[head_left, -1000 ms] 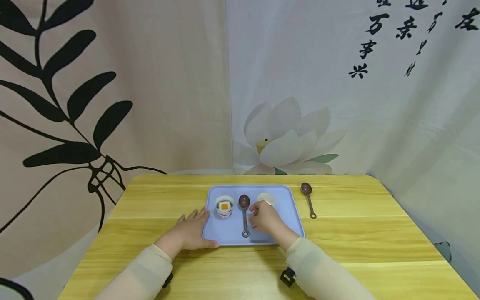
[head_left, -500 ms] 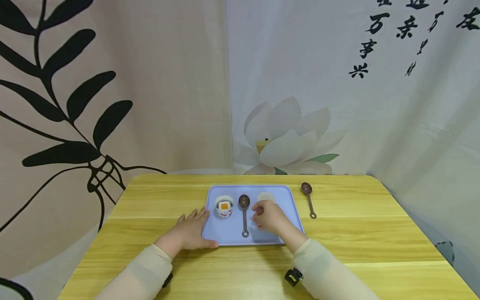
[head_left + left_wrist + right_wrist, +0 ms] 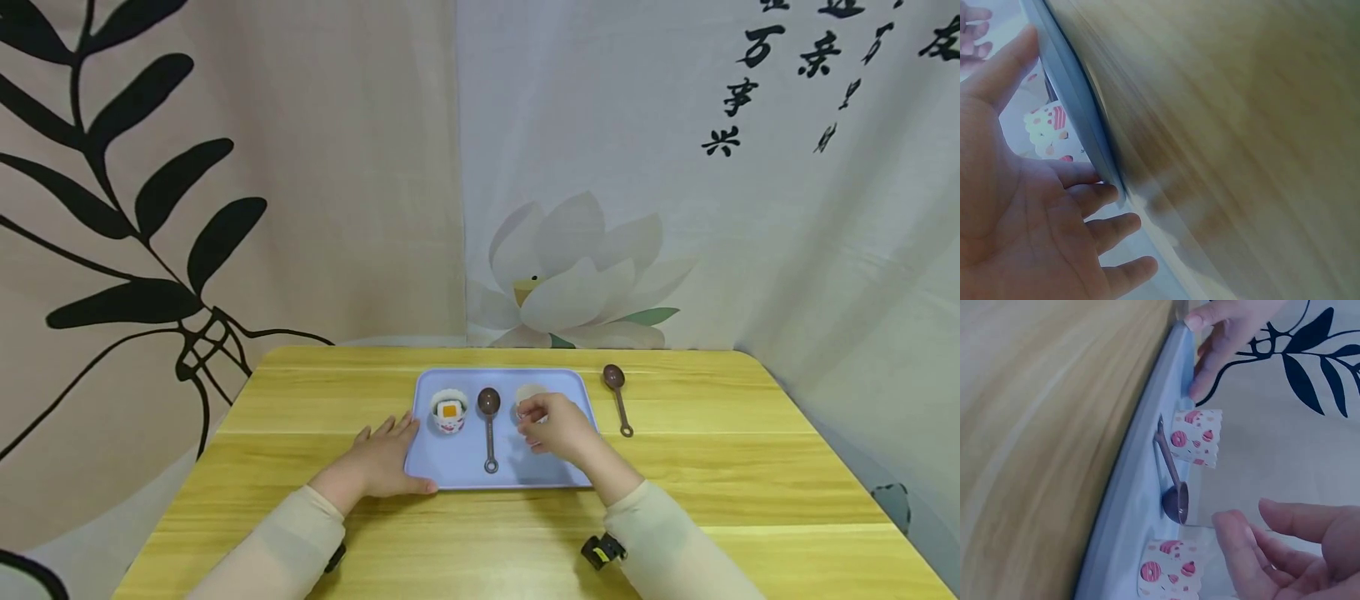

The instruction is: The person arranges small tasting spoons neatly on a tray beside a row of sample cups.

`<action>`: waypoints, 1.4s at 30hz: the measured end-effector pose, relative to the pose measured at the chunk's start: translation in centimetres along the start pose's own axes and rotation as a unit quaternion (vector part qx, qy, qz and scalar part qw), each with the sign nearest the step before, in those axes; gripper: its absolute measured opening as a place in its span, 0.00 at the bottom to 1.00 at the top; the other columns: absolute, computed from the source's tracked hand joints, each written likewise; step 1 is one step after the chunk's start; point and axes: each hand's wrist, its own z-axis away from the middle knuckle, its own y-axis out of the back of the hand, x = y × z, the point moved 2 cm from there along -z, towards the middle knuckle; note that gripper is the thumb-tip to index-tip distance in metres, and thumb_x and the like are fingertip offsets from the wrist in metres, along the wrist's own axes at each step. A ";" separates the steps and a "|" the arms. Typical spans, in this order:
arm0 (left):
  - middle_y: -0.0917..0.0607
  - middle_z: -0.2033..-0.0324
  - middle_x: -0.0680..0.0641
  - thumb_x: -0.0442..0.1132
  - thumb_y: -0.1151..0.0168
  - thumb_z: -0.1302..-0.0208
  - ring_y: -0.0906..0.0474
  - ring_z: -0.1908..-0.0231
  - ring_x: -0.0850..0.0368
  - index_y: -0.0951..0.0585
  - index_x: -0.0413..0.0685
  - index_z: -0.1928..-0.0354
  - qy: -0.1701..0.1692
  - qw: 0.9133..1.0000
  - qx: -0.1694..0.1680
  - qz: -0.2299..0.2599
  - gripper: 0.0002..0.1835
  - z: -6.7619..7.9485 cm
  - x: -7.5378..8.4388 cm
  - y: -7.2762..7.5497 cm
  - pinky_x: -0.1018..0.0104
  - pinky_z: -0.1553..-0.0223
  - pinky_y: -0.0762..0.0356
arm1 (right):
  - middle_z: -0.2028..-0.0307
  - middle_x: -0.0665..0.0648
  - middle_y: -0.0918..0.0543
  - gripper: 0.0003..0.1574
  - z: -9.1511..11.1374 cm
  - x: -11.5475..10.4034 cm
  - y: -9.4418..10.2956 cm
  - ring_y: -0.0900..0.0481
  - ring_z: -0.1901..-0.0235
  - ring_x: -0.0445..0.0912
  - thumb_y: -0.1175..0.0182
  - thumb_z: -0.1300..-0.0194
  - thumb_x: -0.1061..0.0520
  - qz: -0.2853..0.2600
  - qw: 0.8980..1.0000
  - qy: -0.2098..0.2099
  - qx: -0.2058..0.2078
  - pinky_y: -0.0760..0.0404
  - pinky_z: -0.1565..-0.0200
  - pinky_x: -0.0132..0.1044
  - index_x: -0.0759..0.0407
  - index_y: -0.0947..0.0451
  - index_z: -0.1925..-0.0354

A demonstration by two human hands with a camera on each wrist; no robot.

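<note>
Two bare hands work around a pale blue tray (image 3: 459,472) on a wood-grain table (image 3: 720,475), where a pair of printed paper cups flank a brown spoon. The left hand (image 3: 378,460) lies with its fingers spread wide at the tray's left side, thumb along the near edge, gripping nothing closed; the pose suggests a brace that would keep the tray from sliding. The right hand (image 3: 557,429) hangs over the tray's right half, fingers loosely bent, and the right wrist view shows a modest gap between thumb and fingertips with nothing in it. Just beyond that hand stands the right cup (image 3: 1169,570), upright and partly hidden from the head camera; its contents cannot be made out. The left cup (image 3: 450,427), upright near the left hand, holds a white block topped by an orange square (image 3: 449,412). Between the cups lies the tray's spoon (image 3: 490,423), bowl away from the person and handle toward them, perhaps turned so for an easy pick-up. A second brown spoon (image 3: 619,402) rests on the table to the right, apart from the tray, seemingly set aside there to leave the middle free for both arms.
</note>
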 end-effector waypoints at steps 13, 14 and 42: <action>0.45 0.24 0.34 0.69 0.29 0.49 0.50 0.27 0.28 0.43 0.32 0.25 -0.002 1.000 -0.001 0.002 0.63 0.1 0.0 0.0 0.27 0.33 0.57 | 0.62 0.59 0.19 0.16 0.6 0.1 1.7 0.15 0.64 0.55 0.37 0.33 0.67 0.001 1.000 -0.003 0.000 0.13 0.65 0.42 0.70 0.20 0.47; 0.45 0.24 0.34 0.69 0.30 0.49 0.50 0.27 0.28 0.43 0.32 0.25 -0.002 1.000 -0.001 0.001 0.63 0.1 0.0 0.0 0.27 0.33 0.57 | 0.62 0.59 0.19 0.16 0.7 0.1 1.9 0.15 0.64 0.56 0.37 0.33 0.67 0.003 1.000 -0.005 0.002 0.13 0.65 0.42 0.70 0.20 0.47; 0.45 0.24 0.35 0.70 0.31 0.49 0.50 0.27 0.29 0.44 0.33 0.24 -0.003 1.000 0.000 0.001 0.63 -0.1 -0.1 0.0 0.27 0.32 0.57 | 0.54 0.63 0.19 0.24 3.2 1.4 8.2 0.16 0.59 0.50 0.37 0.30 0.60 -0.018 1.000 0.008 0.018 0.14 0.58 0.45 0.70 0.25 0.40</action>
